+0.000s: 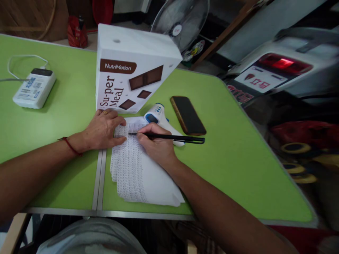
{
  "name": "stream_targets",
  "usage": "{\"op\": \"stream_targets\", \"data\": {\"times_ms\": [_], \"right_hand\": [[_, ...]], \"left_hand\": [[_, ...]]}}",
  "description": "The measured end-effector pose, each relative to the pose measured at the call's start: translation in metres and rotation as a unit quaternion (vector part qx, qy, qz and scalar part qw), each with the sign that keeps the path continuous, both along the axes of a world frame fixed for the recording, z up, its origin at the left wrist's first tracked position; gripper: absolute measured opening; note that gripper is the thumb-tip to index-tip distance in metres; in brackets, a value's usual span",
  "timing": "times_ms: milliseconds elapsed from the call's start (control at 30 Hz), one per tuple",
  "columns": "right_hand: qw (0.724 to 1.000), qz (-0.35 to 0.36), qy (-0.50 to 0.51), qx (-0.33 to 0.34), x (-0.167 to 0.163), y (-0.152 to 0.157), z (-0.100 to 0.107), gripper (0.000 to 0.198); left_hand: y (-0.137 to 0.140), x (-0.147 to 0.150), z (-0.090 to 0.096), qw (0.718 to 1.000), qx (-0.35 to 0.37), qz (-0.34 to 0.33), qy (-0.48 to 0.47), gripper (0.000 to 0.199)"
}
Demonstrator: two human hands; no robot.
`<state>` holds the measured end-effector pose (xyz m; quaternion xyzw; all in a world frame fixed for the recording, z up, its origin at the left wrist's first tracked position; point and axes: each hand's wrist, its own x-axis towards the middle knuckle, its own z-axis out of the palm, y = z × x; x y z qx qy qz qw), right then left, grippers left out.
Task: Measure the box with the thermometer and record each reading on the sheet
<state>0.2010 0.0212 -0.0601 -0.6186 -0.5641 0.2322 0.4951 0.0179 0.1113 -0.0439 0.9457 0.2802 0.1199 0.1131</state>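
Observation:
Sheets of paper [159,185] lie in a loose stack on the green table, their left part covered with rows of small handwriting. My right hand [159,146] is closed around a black pen [172,137], whose tip points left and meets the written rows near the top of the sheet. My left hand [104,130] rests at the upper left edge of the paper, its thumb and fingers apart and lying on the sheet. Just beyond the right hand, a white and blue infrared thermometer [156,114] lies partly covered by that hand and the pen.
A white NutriMotion box [113,84] stands behind the paper. To the right lies a dark smartphone [188,115] in a brown case. A white device [35,88] with cables sits on the green table [71,176] at left. Beyond are a fan [180,24] and a scooter [286,67].

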Motion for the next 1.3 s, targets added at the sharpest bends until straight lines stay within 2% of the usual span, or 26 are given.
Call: {"op": "stream_targets", "data": {"times_ms": [600, 1300], "right_hand": [[1.000, -0.023, 0.013, 0.004, 0.0002, 0.0000, -0.0004, 0.006], [1.000, -0.010, 0.019, 0.016, 0.0004, -0.0017, -0.0015, 0.006]], "left_hand": [[0.0000, 0.0007, 0.0004, 1.000, -0.002, 0.002, -0.002, 0.041], [-0.0002, 0.0007, 0.0009, 1.000, -0.010, 0.000, -0.004, 0.039]]}}
